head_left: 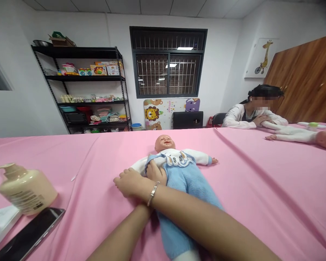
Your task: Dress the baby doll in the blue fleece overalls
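A baby doll [179, 170] in blue overalls and a white top lies on its back on the pink table [260, 188], head pointing away from me. My arms cross over its lower body. My right hand [130, 183], with a bracelet on the wrist, is curled over the doll's arm, the one with the white sleeve on the left side of the view. My left hand [156, 171] comes from under the right wrist, and its fingers grip the blue cloth at the doll's side. Most of the left hand is hidden.
A cream pump bottle [27, 190], a dark phone [29, 235] and a white object [0, 221] lie at the near left. Another person [255, 114] sits at the far right beside a second doll [299, 136]. A black shelf [89, 90] stands against the back wall.
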{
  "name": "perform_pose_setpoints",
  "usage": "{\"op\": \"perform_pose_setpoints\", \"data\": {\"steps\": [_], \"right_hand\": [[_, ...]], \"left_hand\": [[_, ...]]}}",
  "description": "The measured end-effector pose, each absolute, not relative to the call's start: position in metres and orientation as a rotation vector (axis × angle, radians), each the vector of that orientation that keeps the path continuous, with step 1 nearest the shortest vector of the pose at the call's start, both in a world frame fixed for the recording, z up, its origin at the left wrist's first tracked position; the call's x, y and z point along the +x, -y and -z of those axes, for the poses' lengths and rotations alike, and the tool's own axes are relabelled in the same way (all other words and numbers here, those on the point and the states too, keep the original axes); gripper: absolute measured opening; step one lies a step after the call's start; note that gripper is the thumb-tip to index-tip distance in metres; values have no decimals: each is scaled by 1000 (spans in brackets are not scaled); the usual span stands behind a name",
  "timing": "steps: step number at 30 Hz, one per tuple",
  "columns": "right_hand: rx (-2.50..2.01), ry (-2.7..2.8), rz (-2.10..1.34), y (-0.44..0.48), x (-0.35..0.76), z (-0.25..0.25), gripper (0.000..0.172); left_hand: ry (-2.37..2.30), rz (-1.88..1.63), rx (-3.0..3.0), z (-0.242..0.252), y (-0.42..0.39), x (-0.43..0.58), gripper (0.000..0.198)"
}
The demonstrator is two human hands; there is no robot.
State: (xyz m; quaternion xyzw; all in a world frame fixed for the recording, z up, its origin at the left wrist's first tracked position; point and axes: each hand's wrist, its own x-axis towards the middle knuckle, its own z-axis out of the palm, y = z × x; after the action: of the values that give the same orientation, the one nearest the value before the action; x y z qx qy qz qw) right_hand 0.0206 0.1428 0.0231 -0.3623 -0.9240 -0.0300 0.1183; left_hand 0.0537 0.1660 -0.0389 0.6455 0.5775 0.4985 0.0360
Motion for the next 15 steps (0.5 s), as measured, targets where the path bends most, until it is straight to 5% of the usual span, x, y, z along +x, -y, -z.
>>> {"op": "perform_pose_setpoints", "data": {"steps": [6, 10, 15], "right_hand": [[-1127, 2907, 334, -166, 1, -24, 20], [-1244, 2537, 469, -176, 33, -64, 22], [-1605, 2098, 199, -184, 105, -100, 23]], "left_hand": [[-1652, -1580, 2174, 36, -158, 59, 59], [-1377, -1667, 2221, 40, -158, 52, 51], [-1317, -1718, 2326, 28, -148, 52, 48]]}}
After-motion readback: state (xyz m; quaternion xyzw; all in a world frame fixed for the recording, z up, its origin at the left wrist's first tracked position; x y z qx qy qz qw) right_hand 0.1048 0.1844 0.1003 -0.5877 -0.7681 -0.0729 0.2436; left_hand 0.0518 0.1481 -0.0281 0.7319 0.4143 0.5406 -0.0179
